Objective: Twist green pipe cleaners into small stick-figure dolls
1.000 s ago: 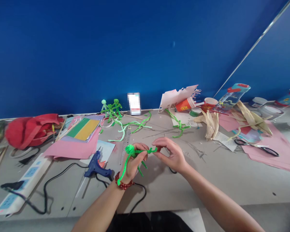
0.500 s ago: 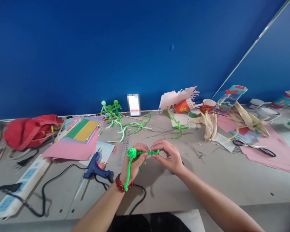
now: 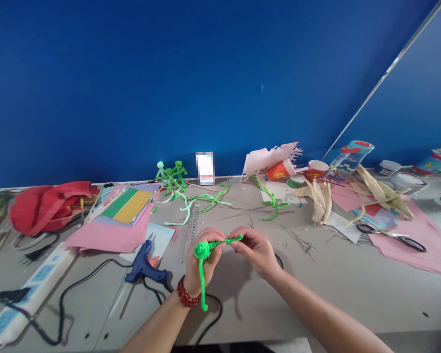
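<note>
A bright green pipe-cleaner figure (image 3: 206, 247) with a coiled round head is held over the grey table (image 3: 353, 289). My left hand (image 3: 202, 257), with a red bead bracelet on the wrist, is closed round the figure just behind its head. One green strand hangs down past that wrist. My right hand (image 3: 255, 250) pinches the twisted far end of the same figure between thumb and fingers.
A blue glue gun (image 3: 145, 262) with a black cord lies left of my hands, beside a metal ruler (image 3: 191, 225) and a white power strip (image 3: 29, 289). Pink paper (image 3: 106, 235), finished green figures (image 3: 171, 176), loose green pipe cleaners (image 3: 202, 198), corn husks (image 3: 318, 196) and scissors (image 3: 393, 230) lie around.
Both hands have sunk a little toward me with the figure. The hanging green strand now dangles lower past my left wrist. The view has tilted slightly.
</note>
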`<state>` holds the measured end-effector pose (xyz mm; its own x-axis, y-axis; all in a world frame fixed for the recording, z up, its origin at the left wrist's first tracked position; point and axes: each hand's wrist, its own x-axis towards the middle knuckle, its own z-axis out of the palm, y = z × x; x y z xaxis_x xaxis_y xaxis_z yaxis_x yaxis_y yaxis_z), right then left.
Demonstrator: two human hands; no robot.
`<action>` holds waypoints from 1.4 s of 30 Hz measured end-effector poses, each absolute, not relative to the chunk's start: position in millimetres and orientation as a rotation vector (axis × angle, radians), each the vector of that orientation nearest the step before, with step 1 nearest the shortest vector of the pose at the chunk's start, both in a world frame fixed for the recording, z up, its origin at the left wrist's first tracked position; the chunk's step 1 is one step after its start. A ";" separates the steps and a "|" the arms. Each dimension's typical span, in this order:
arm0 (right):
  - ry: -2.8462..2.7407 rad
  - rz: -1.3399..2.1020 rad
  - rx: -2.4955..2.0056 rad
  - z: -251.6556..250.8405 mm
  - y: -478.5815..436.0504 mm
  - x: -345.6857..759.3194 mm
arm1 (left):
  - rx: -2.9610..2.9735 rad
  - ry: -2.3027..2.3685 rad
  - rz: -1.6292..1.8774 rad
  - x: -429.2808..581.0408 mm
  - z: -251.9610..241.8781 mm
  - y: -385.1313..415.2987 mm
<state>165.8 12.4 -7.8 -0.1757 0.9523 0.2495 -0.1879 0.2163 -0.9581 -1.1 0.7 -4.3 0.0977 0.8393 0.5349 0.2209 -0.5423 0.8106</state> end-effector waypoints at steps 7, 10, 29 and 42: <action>-1.205 1.417 -0.837 -5.7 11.7 164.1 | 1.941 1.075 1.530 -0.8 -1.9 -0.6; -1.181 1.487 -0.870 -3.8 12.5 165.3 | 2.000 1.066 1.581 -0.5 -0.1 -0.4; -1.029 1.793 -0.788 -1.3 12.8 167.1 | 2.181 1.022 1.674 -1.6 -0.3 0.6; -1.333 1.508 -0.844 3.6 10.5 165.6 | 1.693 1.062 1.469 1.5 -9.8 2.8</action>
<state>165.6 10.5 3.6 -0.3391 0.9374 0.0791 -0.1936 0.0127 -0.9810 1.5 2.8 -9.8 0.0447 0.8868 0.4601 0.1589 -0.4610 0.8731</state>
